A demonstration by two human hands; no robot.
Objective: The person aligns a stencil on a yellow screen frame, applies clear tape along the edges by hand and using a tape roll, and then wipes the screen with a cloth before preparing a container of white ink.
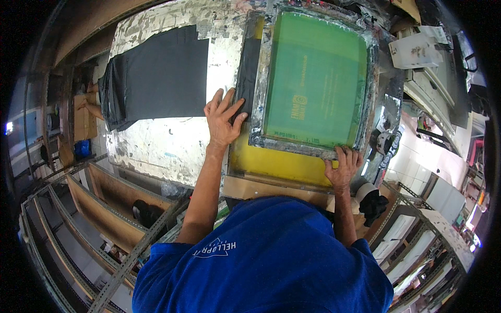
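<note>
My left hand (224, 119) lies with fingers spread at the near end of a thin black sheet (248, 68), fingertips on or close to its edge. That sheet runs along the left side of a screen printing frame (258, 112) and seems to pass partly beneath it. Green mesh (323, 62) with pale lettering and a small emblem fills the frame. My right hand (345, 167) has its fingers hooked over the frame's near right edge, thumb to the left. Under the frame's near side shows a yellow board (282, 164).
A pile of flat black sheets (162, 73) covers part of the paint-stained white table (151, 151) on the left. Metal racks with wooden boards (107, 206) stand at lower left, another rack (417, 229) at lower right. A whitish plastic container (415, 49) sits at upper right. Another person's hand (93, 106) shows at far left.
</note>
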